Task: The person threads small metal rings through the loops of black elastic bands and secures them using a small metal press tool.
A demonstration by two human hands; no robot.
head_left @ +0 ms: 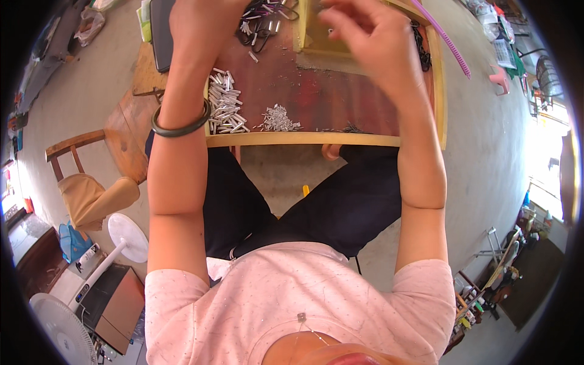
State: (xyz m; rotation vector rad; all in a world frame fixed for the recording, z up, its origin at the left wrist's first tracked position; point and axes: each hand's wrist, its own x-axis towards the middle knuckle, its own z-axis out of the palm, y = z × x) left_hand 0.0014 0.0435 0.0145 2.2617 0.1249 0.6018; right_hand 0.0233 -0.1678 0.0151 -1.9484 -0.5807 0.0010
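My left hand (pixel 204 27) reaches over the far left part of the red-topped worktable (pixel 316 106); its fingers lie beyond the upper edge of the picture. My right hand (pixel 383 39) is bent inward beside a yellow box-like fixture (pixel 325 45). Motion smears its partly cut-off fingers, so I cannot make out a grip. Between the hands, dark cord loops (pixel 263 39) lie mixed with small silver tubes. A pile of longer silver tubes (pixel 225 106) sits next to my left forearm, and a heap of tiny silver pieces (pixel 280 118) is near the front edge.
A pale wooden rim (pixel 304 140) borders the table's near side. A dark flat device (pixel 162 33) stands at the left, and black cords (pixel 421 48) hang at the right. A purple coiled hose (pixel 447 42) runs past the right side. A wooden chair (pixel 76 146) and a white fan (pixel 128 237) stand left.
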